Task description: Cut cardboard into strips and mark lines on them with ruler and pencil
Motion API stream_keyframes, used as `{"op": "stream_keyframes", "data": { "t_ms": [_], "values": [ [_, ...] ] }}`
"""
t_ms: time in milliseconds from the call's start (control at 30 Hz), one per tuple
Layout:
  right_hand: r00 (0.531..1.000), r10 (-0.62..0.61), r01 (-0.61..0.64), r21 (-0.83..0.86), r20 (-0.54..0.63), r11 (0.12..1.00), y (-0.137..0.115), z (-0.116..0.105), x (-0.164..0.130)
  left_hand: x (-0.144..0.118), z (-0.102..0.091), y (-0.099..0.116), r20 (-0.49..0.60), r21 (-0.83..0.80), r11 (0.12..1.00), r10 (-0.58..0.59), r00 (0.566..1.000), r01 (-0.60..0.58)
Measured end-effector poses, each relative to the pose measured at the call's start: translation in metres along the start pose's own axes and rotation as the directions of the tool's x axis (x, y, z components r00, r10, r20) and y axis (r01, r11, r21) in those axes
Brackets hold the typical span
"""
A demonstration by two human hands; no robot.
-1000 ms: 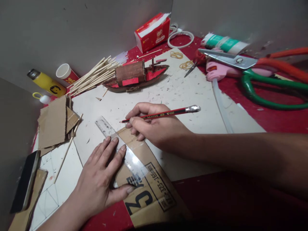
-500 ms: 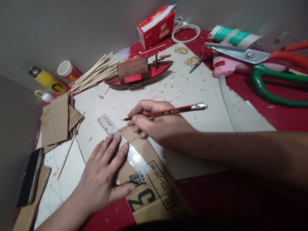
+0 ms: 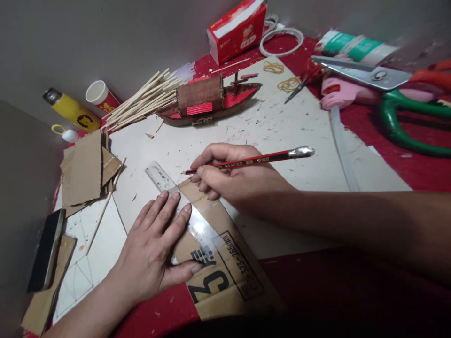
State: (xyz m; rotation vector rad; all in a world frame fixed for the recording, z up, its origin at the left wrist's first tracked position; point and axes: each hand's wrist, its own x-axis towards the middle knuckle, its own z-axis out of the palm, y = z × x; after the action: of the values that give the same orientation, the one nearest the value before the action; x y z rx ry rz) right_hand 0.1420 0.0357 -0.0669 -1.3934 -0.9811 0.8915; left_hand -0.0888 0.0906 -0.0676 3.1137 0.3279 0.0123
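My left hand (image 3: 151,244) lies flat with its fingers spread, pressing a clear plastic ruler (image 3: 204,231) down on a strip of brown printed cardboard (image 3: 219,215). Its thumb rests on the cardboard beside the ruler. Between the thumb and fingers of my right hand (image 3: 239,180) is a red and black pencil (image 3: 259,160) with a silvery end. The pencil's tip points left, close to the far end of the cardboard and just right of the ruler. The tip looks raised; whether it touches anything I cannot tell.
A model boat (image 3: 207,101) and a bundle of thin sticks (image 3: 141,103) stand behind my hands. Cardboard pieces (image 3: 82,169) and a phone (image 3: 45,251) lie left. Large scissors (image 3: 384,77) and a pink glue gun (image 3: 338,91) are at right, near a red tissue pack (image 3: 239,35).
The camera view has shifted slightly, so most things appear a little further right. Both hands, the ruler and the pencil keep nearly the same positions relative to the cardboard.
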Motion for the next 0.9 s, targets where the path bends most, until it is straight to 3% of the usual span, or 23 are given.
{"op": "stream_keyframes", "data": {
  "t_ms": [367, 900],
  "values": [
    [0.996, 0.013, -0.008, -0.058, 0.088, 0.998, 0.0006, 0.0012, -0.0044, -0.0008, 0.0003, 0.0029, 0.005, 0.041, 0.999, -0.021, 1.0, 0.021],
    [0.996, 0.031, -0.022, -0.11, 0.087, 0.994, -0.0001, 0.0011, -0.0037, 0.0003, 0.0012, 0.0035, -0.004, 0.023, 0.999, -0.033, 0.999, 0.033]
  ]
}}
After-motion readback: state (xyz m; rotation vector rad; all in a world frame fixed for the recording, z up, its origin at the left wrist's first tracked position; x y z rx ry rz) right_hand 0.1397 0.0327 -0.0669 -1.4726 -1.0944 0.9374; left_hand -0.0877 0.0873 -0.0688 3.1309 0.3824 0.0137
